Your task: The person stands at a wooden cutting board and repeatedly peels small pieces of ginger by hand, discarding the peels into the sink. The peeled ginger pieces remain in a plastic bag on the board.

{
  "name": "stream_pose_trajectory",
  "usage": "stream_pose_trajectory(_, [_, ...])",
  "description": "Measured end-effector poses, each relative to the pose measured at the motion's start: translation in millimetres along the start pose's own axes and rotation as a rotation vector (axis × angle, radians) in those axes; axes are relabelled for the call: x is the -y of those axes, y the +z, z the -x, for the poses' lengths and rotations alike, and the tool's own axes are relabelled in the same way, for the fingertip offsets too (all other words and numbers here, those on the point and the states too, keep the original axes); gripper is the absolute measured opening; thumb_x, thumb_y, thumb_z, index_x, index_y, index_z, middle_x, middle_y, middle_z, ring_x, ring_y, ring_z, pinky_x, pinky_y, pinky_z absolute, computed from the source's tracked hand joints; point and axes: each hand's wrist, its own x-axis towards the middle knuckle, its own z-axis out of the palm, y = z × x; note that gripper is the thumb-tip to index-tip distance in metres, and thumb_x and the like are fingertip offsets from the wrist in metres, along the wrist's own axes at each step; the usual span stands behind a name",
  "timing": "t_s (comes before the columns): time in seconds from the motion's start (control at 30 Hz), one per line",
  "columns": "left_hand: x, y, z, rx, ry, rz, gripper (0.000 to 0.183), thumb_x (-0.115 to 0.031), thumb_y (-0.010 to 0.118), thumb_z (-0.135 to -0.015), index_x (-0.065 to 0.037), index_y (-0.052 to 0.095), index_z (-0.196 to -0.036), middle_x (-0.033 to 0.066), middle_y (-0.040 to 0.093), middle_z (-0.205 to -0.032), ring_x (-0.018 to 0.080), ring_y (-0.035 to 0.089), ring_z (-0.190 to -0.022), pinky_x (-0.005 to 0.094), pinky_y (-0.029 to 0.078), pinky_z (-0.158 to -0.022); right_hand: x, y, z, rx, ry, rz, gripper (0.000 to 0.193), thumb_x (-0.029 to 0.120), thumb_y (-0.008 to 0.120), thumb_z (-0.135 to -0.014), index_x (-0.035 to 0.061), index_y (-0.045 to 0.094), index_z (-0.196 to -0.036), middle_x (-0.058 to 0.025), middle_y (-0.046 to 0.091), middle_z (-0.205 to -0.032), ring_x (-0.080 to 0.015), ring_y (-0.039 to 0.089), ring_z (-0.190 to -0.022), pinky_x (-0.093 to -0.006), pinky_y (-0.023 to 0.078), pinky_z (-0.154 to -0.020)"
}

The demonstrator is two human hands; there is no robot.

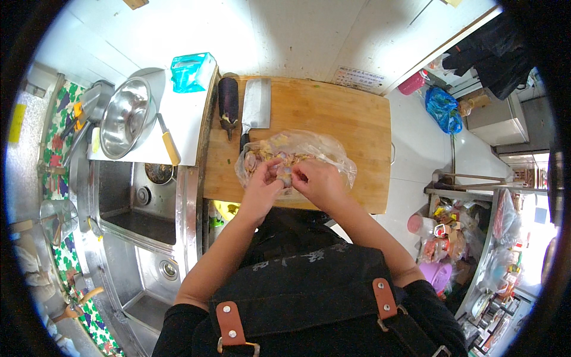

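On the wooden cutting board (357,113), near its front edge, lies a clear plastic bag (339,154) of raw, yellowish and pinkish meat pieces (279,144). Both hands work over it, close together. My left hand (262,185), fingers bent, grips one side of a small greyish-pink meat piece (285,176). At the other side of this piece my right hand (321,183) pinches, fingertips pressed together. Beyond my left hand a cleaver (256,104) lies flat, its dark handle toward me. A dark purple eggplant (228,101) rests to the cleaver's left.
Left of the board, a white counter holds a steel bowl (126,119), a yellow-handled tool (171,147) and a teal packet (191,74). A steel double sink (140,238) is in front of it. Shelves with bagged goods (449,238) stand at right.
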Motion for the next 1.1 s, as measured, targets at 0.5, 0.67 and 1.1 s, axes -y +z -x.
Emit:
stream_pose_trajectory(0.5, [-1,-10,3,0.063,-0.004,0.004,0.044,0.003,0.055,-0.079,-0.002,0.046,-0.122,0.0057,0.056,-0.103,0.0127,0.054,-0.093,0.0257,0.044,-0.081,-13,-15,-5,-0.028,0.127,-0.018,0.013,0.014,0.065,-0.075,0.0048,0.065,-0.084,-0.0119,0.065,-0.077,-0.0245,0.064,-0.066,-0.0328,0.05,-0.06])
stream_pose_trajectory(0.67, [-3,-24,2,0.076,-0.076,-0.059,0.042,-0.002,0.059,-0.082,-0.004,0.046,-0.122,0.0073,0.059,-0.103,0.0147,0.057,-0.095,0.0277,0.045,-0.086,-26,-16,-6,0.03,0.197,-0.015,0.014,0.013,0.061,-0.078,0.0055,0.066,-0.088,-0.0124,0.066,-0.082,-0.0256,0.064,-0.073,-0.0327,0.051,-0.064])
stream_pose_trajectory(1.1, [-6,-27,-7,0.171,-0.06,-0.297,0.038,-0.002,0.057,-0.084,-0.001,0.045,-0.12,0.0077,0.058,-0.098,0.0155,0.056,-0.093,0.0273,0.045,-0.081,-3,-15,-12,0.197,-0.111,-0.046,0.019,0.024,0.058,-0.081,0.0071,0.061,-0.088,-0.0135,0.06,-0.084,-0.0334,0.058,-0.082,-0.043,0.047,-0.073])
